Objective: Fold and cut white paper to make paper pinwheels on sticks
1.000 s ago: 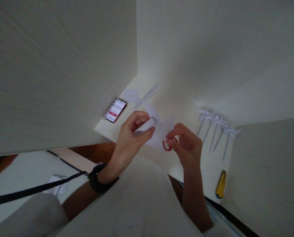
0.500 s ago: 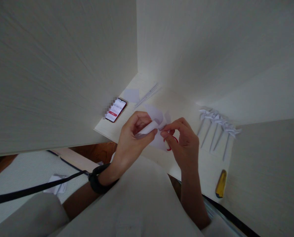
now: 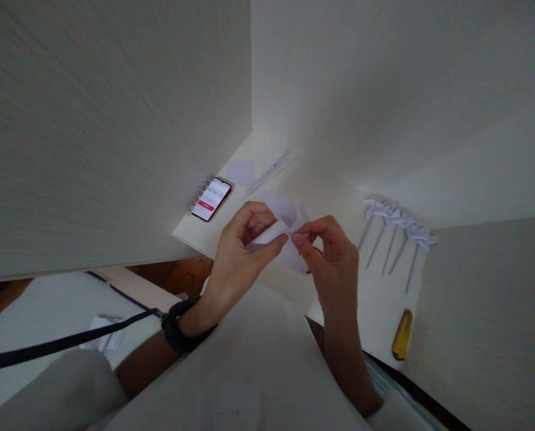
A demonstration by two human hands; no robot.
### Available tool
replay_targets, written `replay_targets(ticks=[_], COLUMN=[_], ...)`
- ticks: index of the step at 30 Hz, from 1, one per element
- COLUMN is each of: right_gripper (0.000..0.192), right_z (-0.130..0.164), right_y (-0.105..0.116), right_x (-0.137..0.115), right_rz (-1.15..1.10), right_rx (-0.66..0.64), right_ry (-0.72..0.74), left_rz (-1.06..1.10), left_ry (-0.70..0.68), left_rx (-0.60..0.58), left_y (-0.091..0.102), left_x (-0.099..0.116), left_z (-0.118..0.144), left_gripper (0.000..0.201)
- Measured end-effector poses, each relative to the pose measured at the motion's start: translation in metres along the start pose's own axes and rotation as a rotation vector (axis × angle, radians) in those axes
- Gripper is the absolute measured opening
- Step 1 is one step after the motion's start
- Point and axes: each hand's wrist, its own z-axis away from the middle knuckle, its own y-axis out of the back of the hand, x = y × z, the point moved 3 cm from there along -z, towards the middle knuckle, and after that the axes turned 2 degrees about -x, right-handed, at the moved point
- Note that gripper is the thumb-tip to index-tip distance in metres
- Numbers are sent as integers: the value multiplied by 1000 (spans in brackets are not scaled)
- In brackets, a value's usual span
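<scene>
My left hand (image 3: pixel 244 242) is closed round a white paper pinwheel (image 3: pixel 274 232) with curled blades, its thumb pressing near the centre. My right hand (image 3: pixel 332 248) pinches the same paper at its middle, thumb and forefinger almost touching my left thumb. What lies between those right fingertips is mostly hidden. Behind my right hand, a red loop (image 3: pixel 317 251), perhaps a scissors handle, shows only in part. Several finished-looking paper pinwheels on sticks (image 3: pixel 397 221) lie in a row to the right.
A phone (image 3: pixel 211 199) with a lit screen lies at the left of the white tabletop (image 3: pixel 330 179). Beside it are a square paper sheet (image 3: pixel 241 172) and some thin sticks (image 3: pixel 267 173). A yellow-handled tool (image 3: pixel 402 335) rests near the right edge. Pale walls enclose the table.
My right hand has shifted slightly left, its fingers closing in on the pinwheel's centre and covering more of the red loop. My left hand stays nearly still.
</scene>
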Motion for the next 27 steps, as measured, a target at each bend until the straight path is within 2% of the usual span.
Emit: replay_targets(ticks=[8, 27], right_gripper=[8, 9], right_z=[1, 0], right_y=[-2, -6], right_x=[4, 13], right_rz=[-48, -285], right_rx=[31, 56], right_ry=[-82, -163], left_rz=[-20, -12], left_ry=[3, -14], left_rx=[0, -8], left_y=[-1, 0], left_x=[1, -1], left_z=[0, 0], left_gripper=[22, 24])
